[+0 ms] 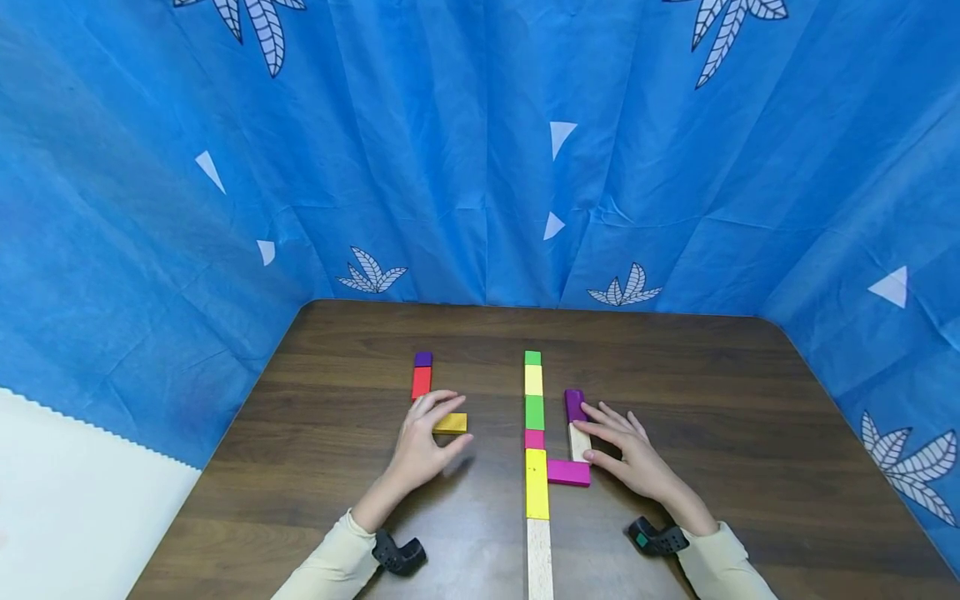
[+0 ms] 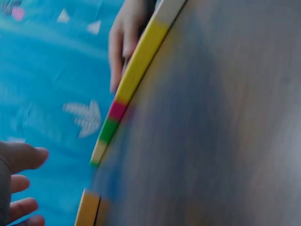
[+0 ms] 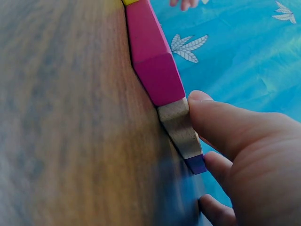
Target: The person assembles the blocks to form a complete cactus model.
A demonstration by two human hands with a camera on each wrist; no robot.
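Note:
In the head view my left hand (image 1: 422, 450) hovers over the table's left half, thumb and fingers spread. A gold-yellow block (image 1: 452, 424) shows through the gap between them, partly covered by the hand. In the left wrist view that block (image 2: 88, 209) lies apart from the fingers. My right hand (image 1: 637, 460) lies to the right of a short row, its extended fingertips against a plain wooden block (image 1: 580, 443) and close by a purple block (image 1: 574, 405). A magenta block (image 1: 568, 472) lies crosswise at the plain block's near end. The right thumb (image 3: 201, 96) touches the plain block's side.
A long line of blocks, with green, pale yellow, pink, yellow (image 1: 537, 483) and plain wood (image 1: 539, 554) pieces, runs down the middle of the table (image 1: 315, 492). A dark blue-purple block (image 1: 423, 359) and a red block (image 1: 422, 382) lie end to end beyond the left hand. Blue curtains (image 1: 480, 167) surround the table.

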